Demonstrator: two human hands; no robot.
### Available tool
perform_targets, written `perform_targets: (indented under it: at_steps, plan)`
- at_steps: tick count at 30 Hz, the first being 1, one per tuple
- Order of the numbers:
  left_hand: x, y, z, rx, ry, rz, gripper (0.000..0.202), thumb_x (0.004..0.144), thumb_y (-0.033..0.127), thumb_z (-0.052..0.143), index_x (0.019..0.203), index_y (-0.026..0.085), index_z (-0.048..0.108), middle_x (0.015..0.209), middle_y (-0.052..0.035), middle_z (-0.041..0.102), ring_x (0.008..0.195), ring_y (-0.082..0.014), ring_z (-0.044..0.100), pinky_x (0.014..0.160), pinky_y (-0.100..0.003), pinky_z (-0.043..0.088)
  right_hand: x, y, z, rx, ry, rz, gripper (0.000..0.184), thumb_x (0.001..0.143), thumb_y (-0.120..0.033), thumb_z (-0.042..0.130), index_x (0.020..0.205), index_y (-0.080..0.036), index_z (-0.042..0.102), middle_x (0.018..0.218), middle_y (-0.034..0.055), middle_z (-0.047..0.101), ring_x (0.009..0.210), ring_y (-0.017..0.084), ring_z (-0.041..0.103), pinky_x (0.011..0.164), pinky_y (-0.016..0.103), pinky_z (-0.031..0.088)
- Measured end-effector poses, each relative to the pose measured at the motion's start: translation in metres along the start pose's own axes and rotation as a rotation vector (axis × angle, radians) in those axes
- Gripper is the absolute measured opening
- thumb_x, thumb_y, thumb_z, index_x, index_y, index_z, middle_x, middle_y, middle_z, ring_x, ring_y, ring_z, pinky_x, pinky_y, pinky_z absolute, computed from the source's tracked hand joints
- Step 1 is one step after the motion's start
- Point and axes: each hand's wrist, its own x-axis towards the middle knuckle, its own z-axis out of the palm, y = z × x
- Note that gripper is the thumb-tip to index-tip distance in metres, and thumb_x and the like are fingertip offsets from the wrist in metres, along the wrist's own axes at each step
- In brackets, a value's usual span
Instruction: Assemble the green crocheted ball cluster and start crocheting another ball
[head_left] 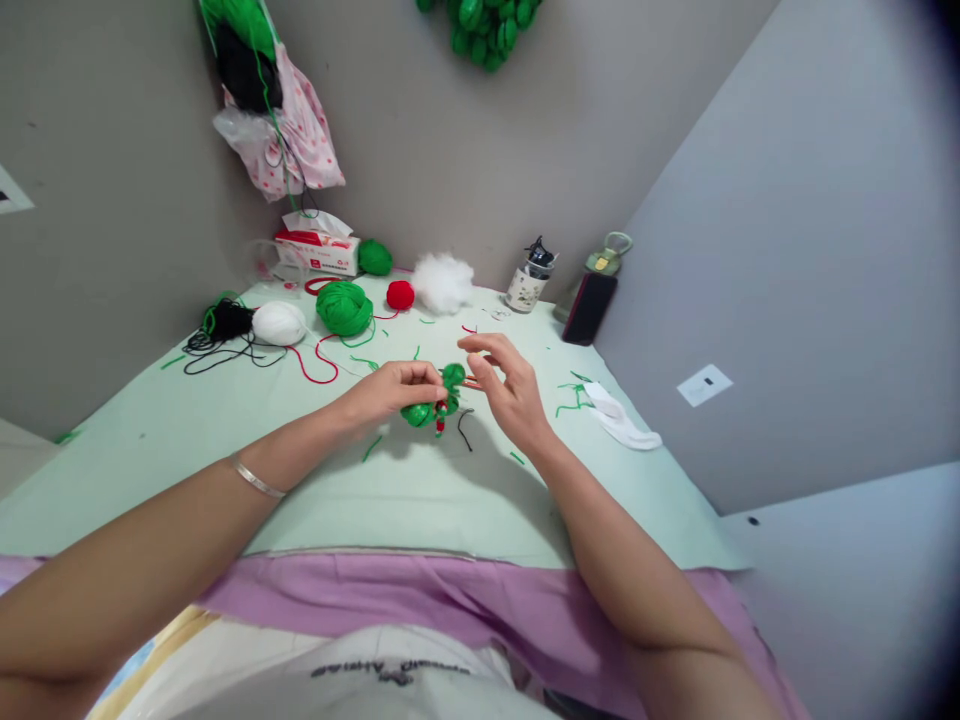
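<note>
My left hand (411,388) pinches a small green crocheted piece (453,376) between thumb and fingers, above the middle of the table. A rounded green part (417,414) shows below my fingers, and a small red, white and green striped piece (440,418) hangs beside it. My right hand (510,385) is just to the right, its thumb and forefinger apart with a gap between them. A thin reddish stick-like thing (472,382) lies between the crocheted piece and my right hand; whether it touches the hand cannot be made out.
Behind are a green yarn ball (344,307), white yarn (279,323), black yarn (229,320), a red ball (400,295), white stuffing (443,283) and a tissue box (319,252). A jar (527,285), phone (590,309) and white strip (621,418) lie right. Yarn scraps dot the pale green mat (315,510).
</note>
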Motion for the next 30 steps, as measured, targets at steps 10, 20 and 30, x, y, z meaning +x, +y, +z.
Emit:
perform_targets:
  at_steps: [10,20,30]
  plan:
    - [0.002,-0.004,-0.013,0.08,0.044,-0.016,0.025,0.075,0.044,0.078,0.079,0.019,0.072,0.079,-0.0036,0.069,0.075,-0.0198,0.06,0.072,-0.033,0.042,-0.004,0.007,0.004,0.057,-0.279,0.091,0.026,0.094,-0.019,0.054,0.113,-0.026,0.071,0.104,0.0053,0.069,0.093,0.017,0.065,0.085,0.033,0.052]
    - [0.002,-0.004,-0.014,0.022,-0.015,-0.05,0.025,0.077,0.042,0.075,0.088,0.02,0.074,0.086,-0.0052,0.071,0.082,-0.0211,0.062,0.074,-0.033,0.041,-0.001,0.011,0.0,0.217,-0.268,0.161,0.015,0.089,-0.029,0.067,0.098,-0.025,0.079,0.095,0.0033,0.075,0.085,0.016,0.067,0.077,0.03,0.052]
    - [0.0,-0.001,-0.012,0.027,-0.036,-0.026,0.021,0.079,0.041,0.074,0.081,0.021,0.07,0.08,-0.002,0.064,0.075,-0.0178,0.056,0.068,-0.03,0.037,0.001,0.009,-0.001,0.315,-0.233,0.188,0.016,0.081,-0.039,0.077,0.084,-0.023,0.078,0.088,0.0028,0.07,0.082,0.016,0.064,0.076,0.03,0.053]
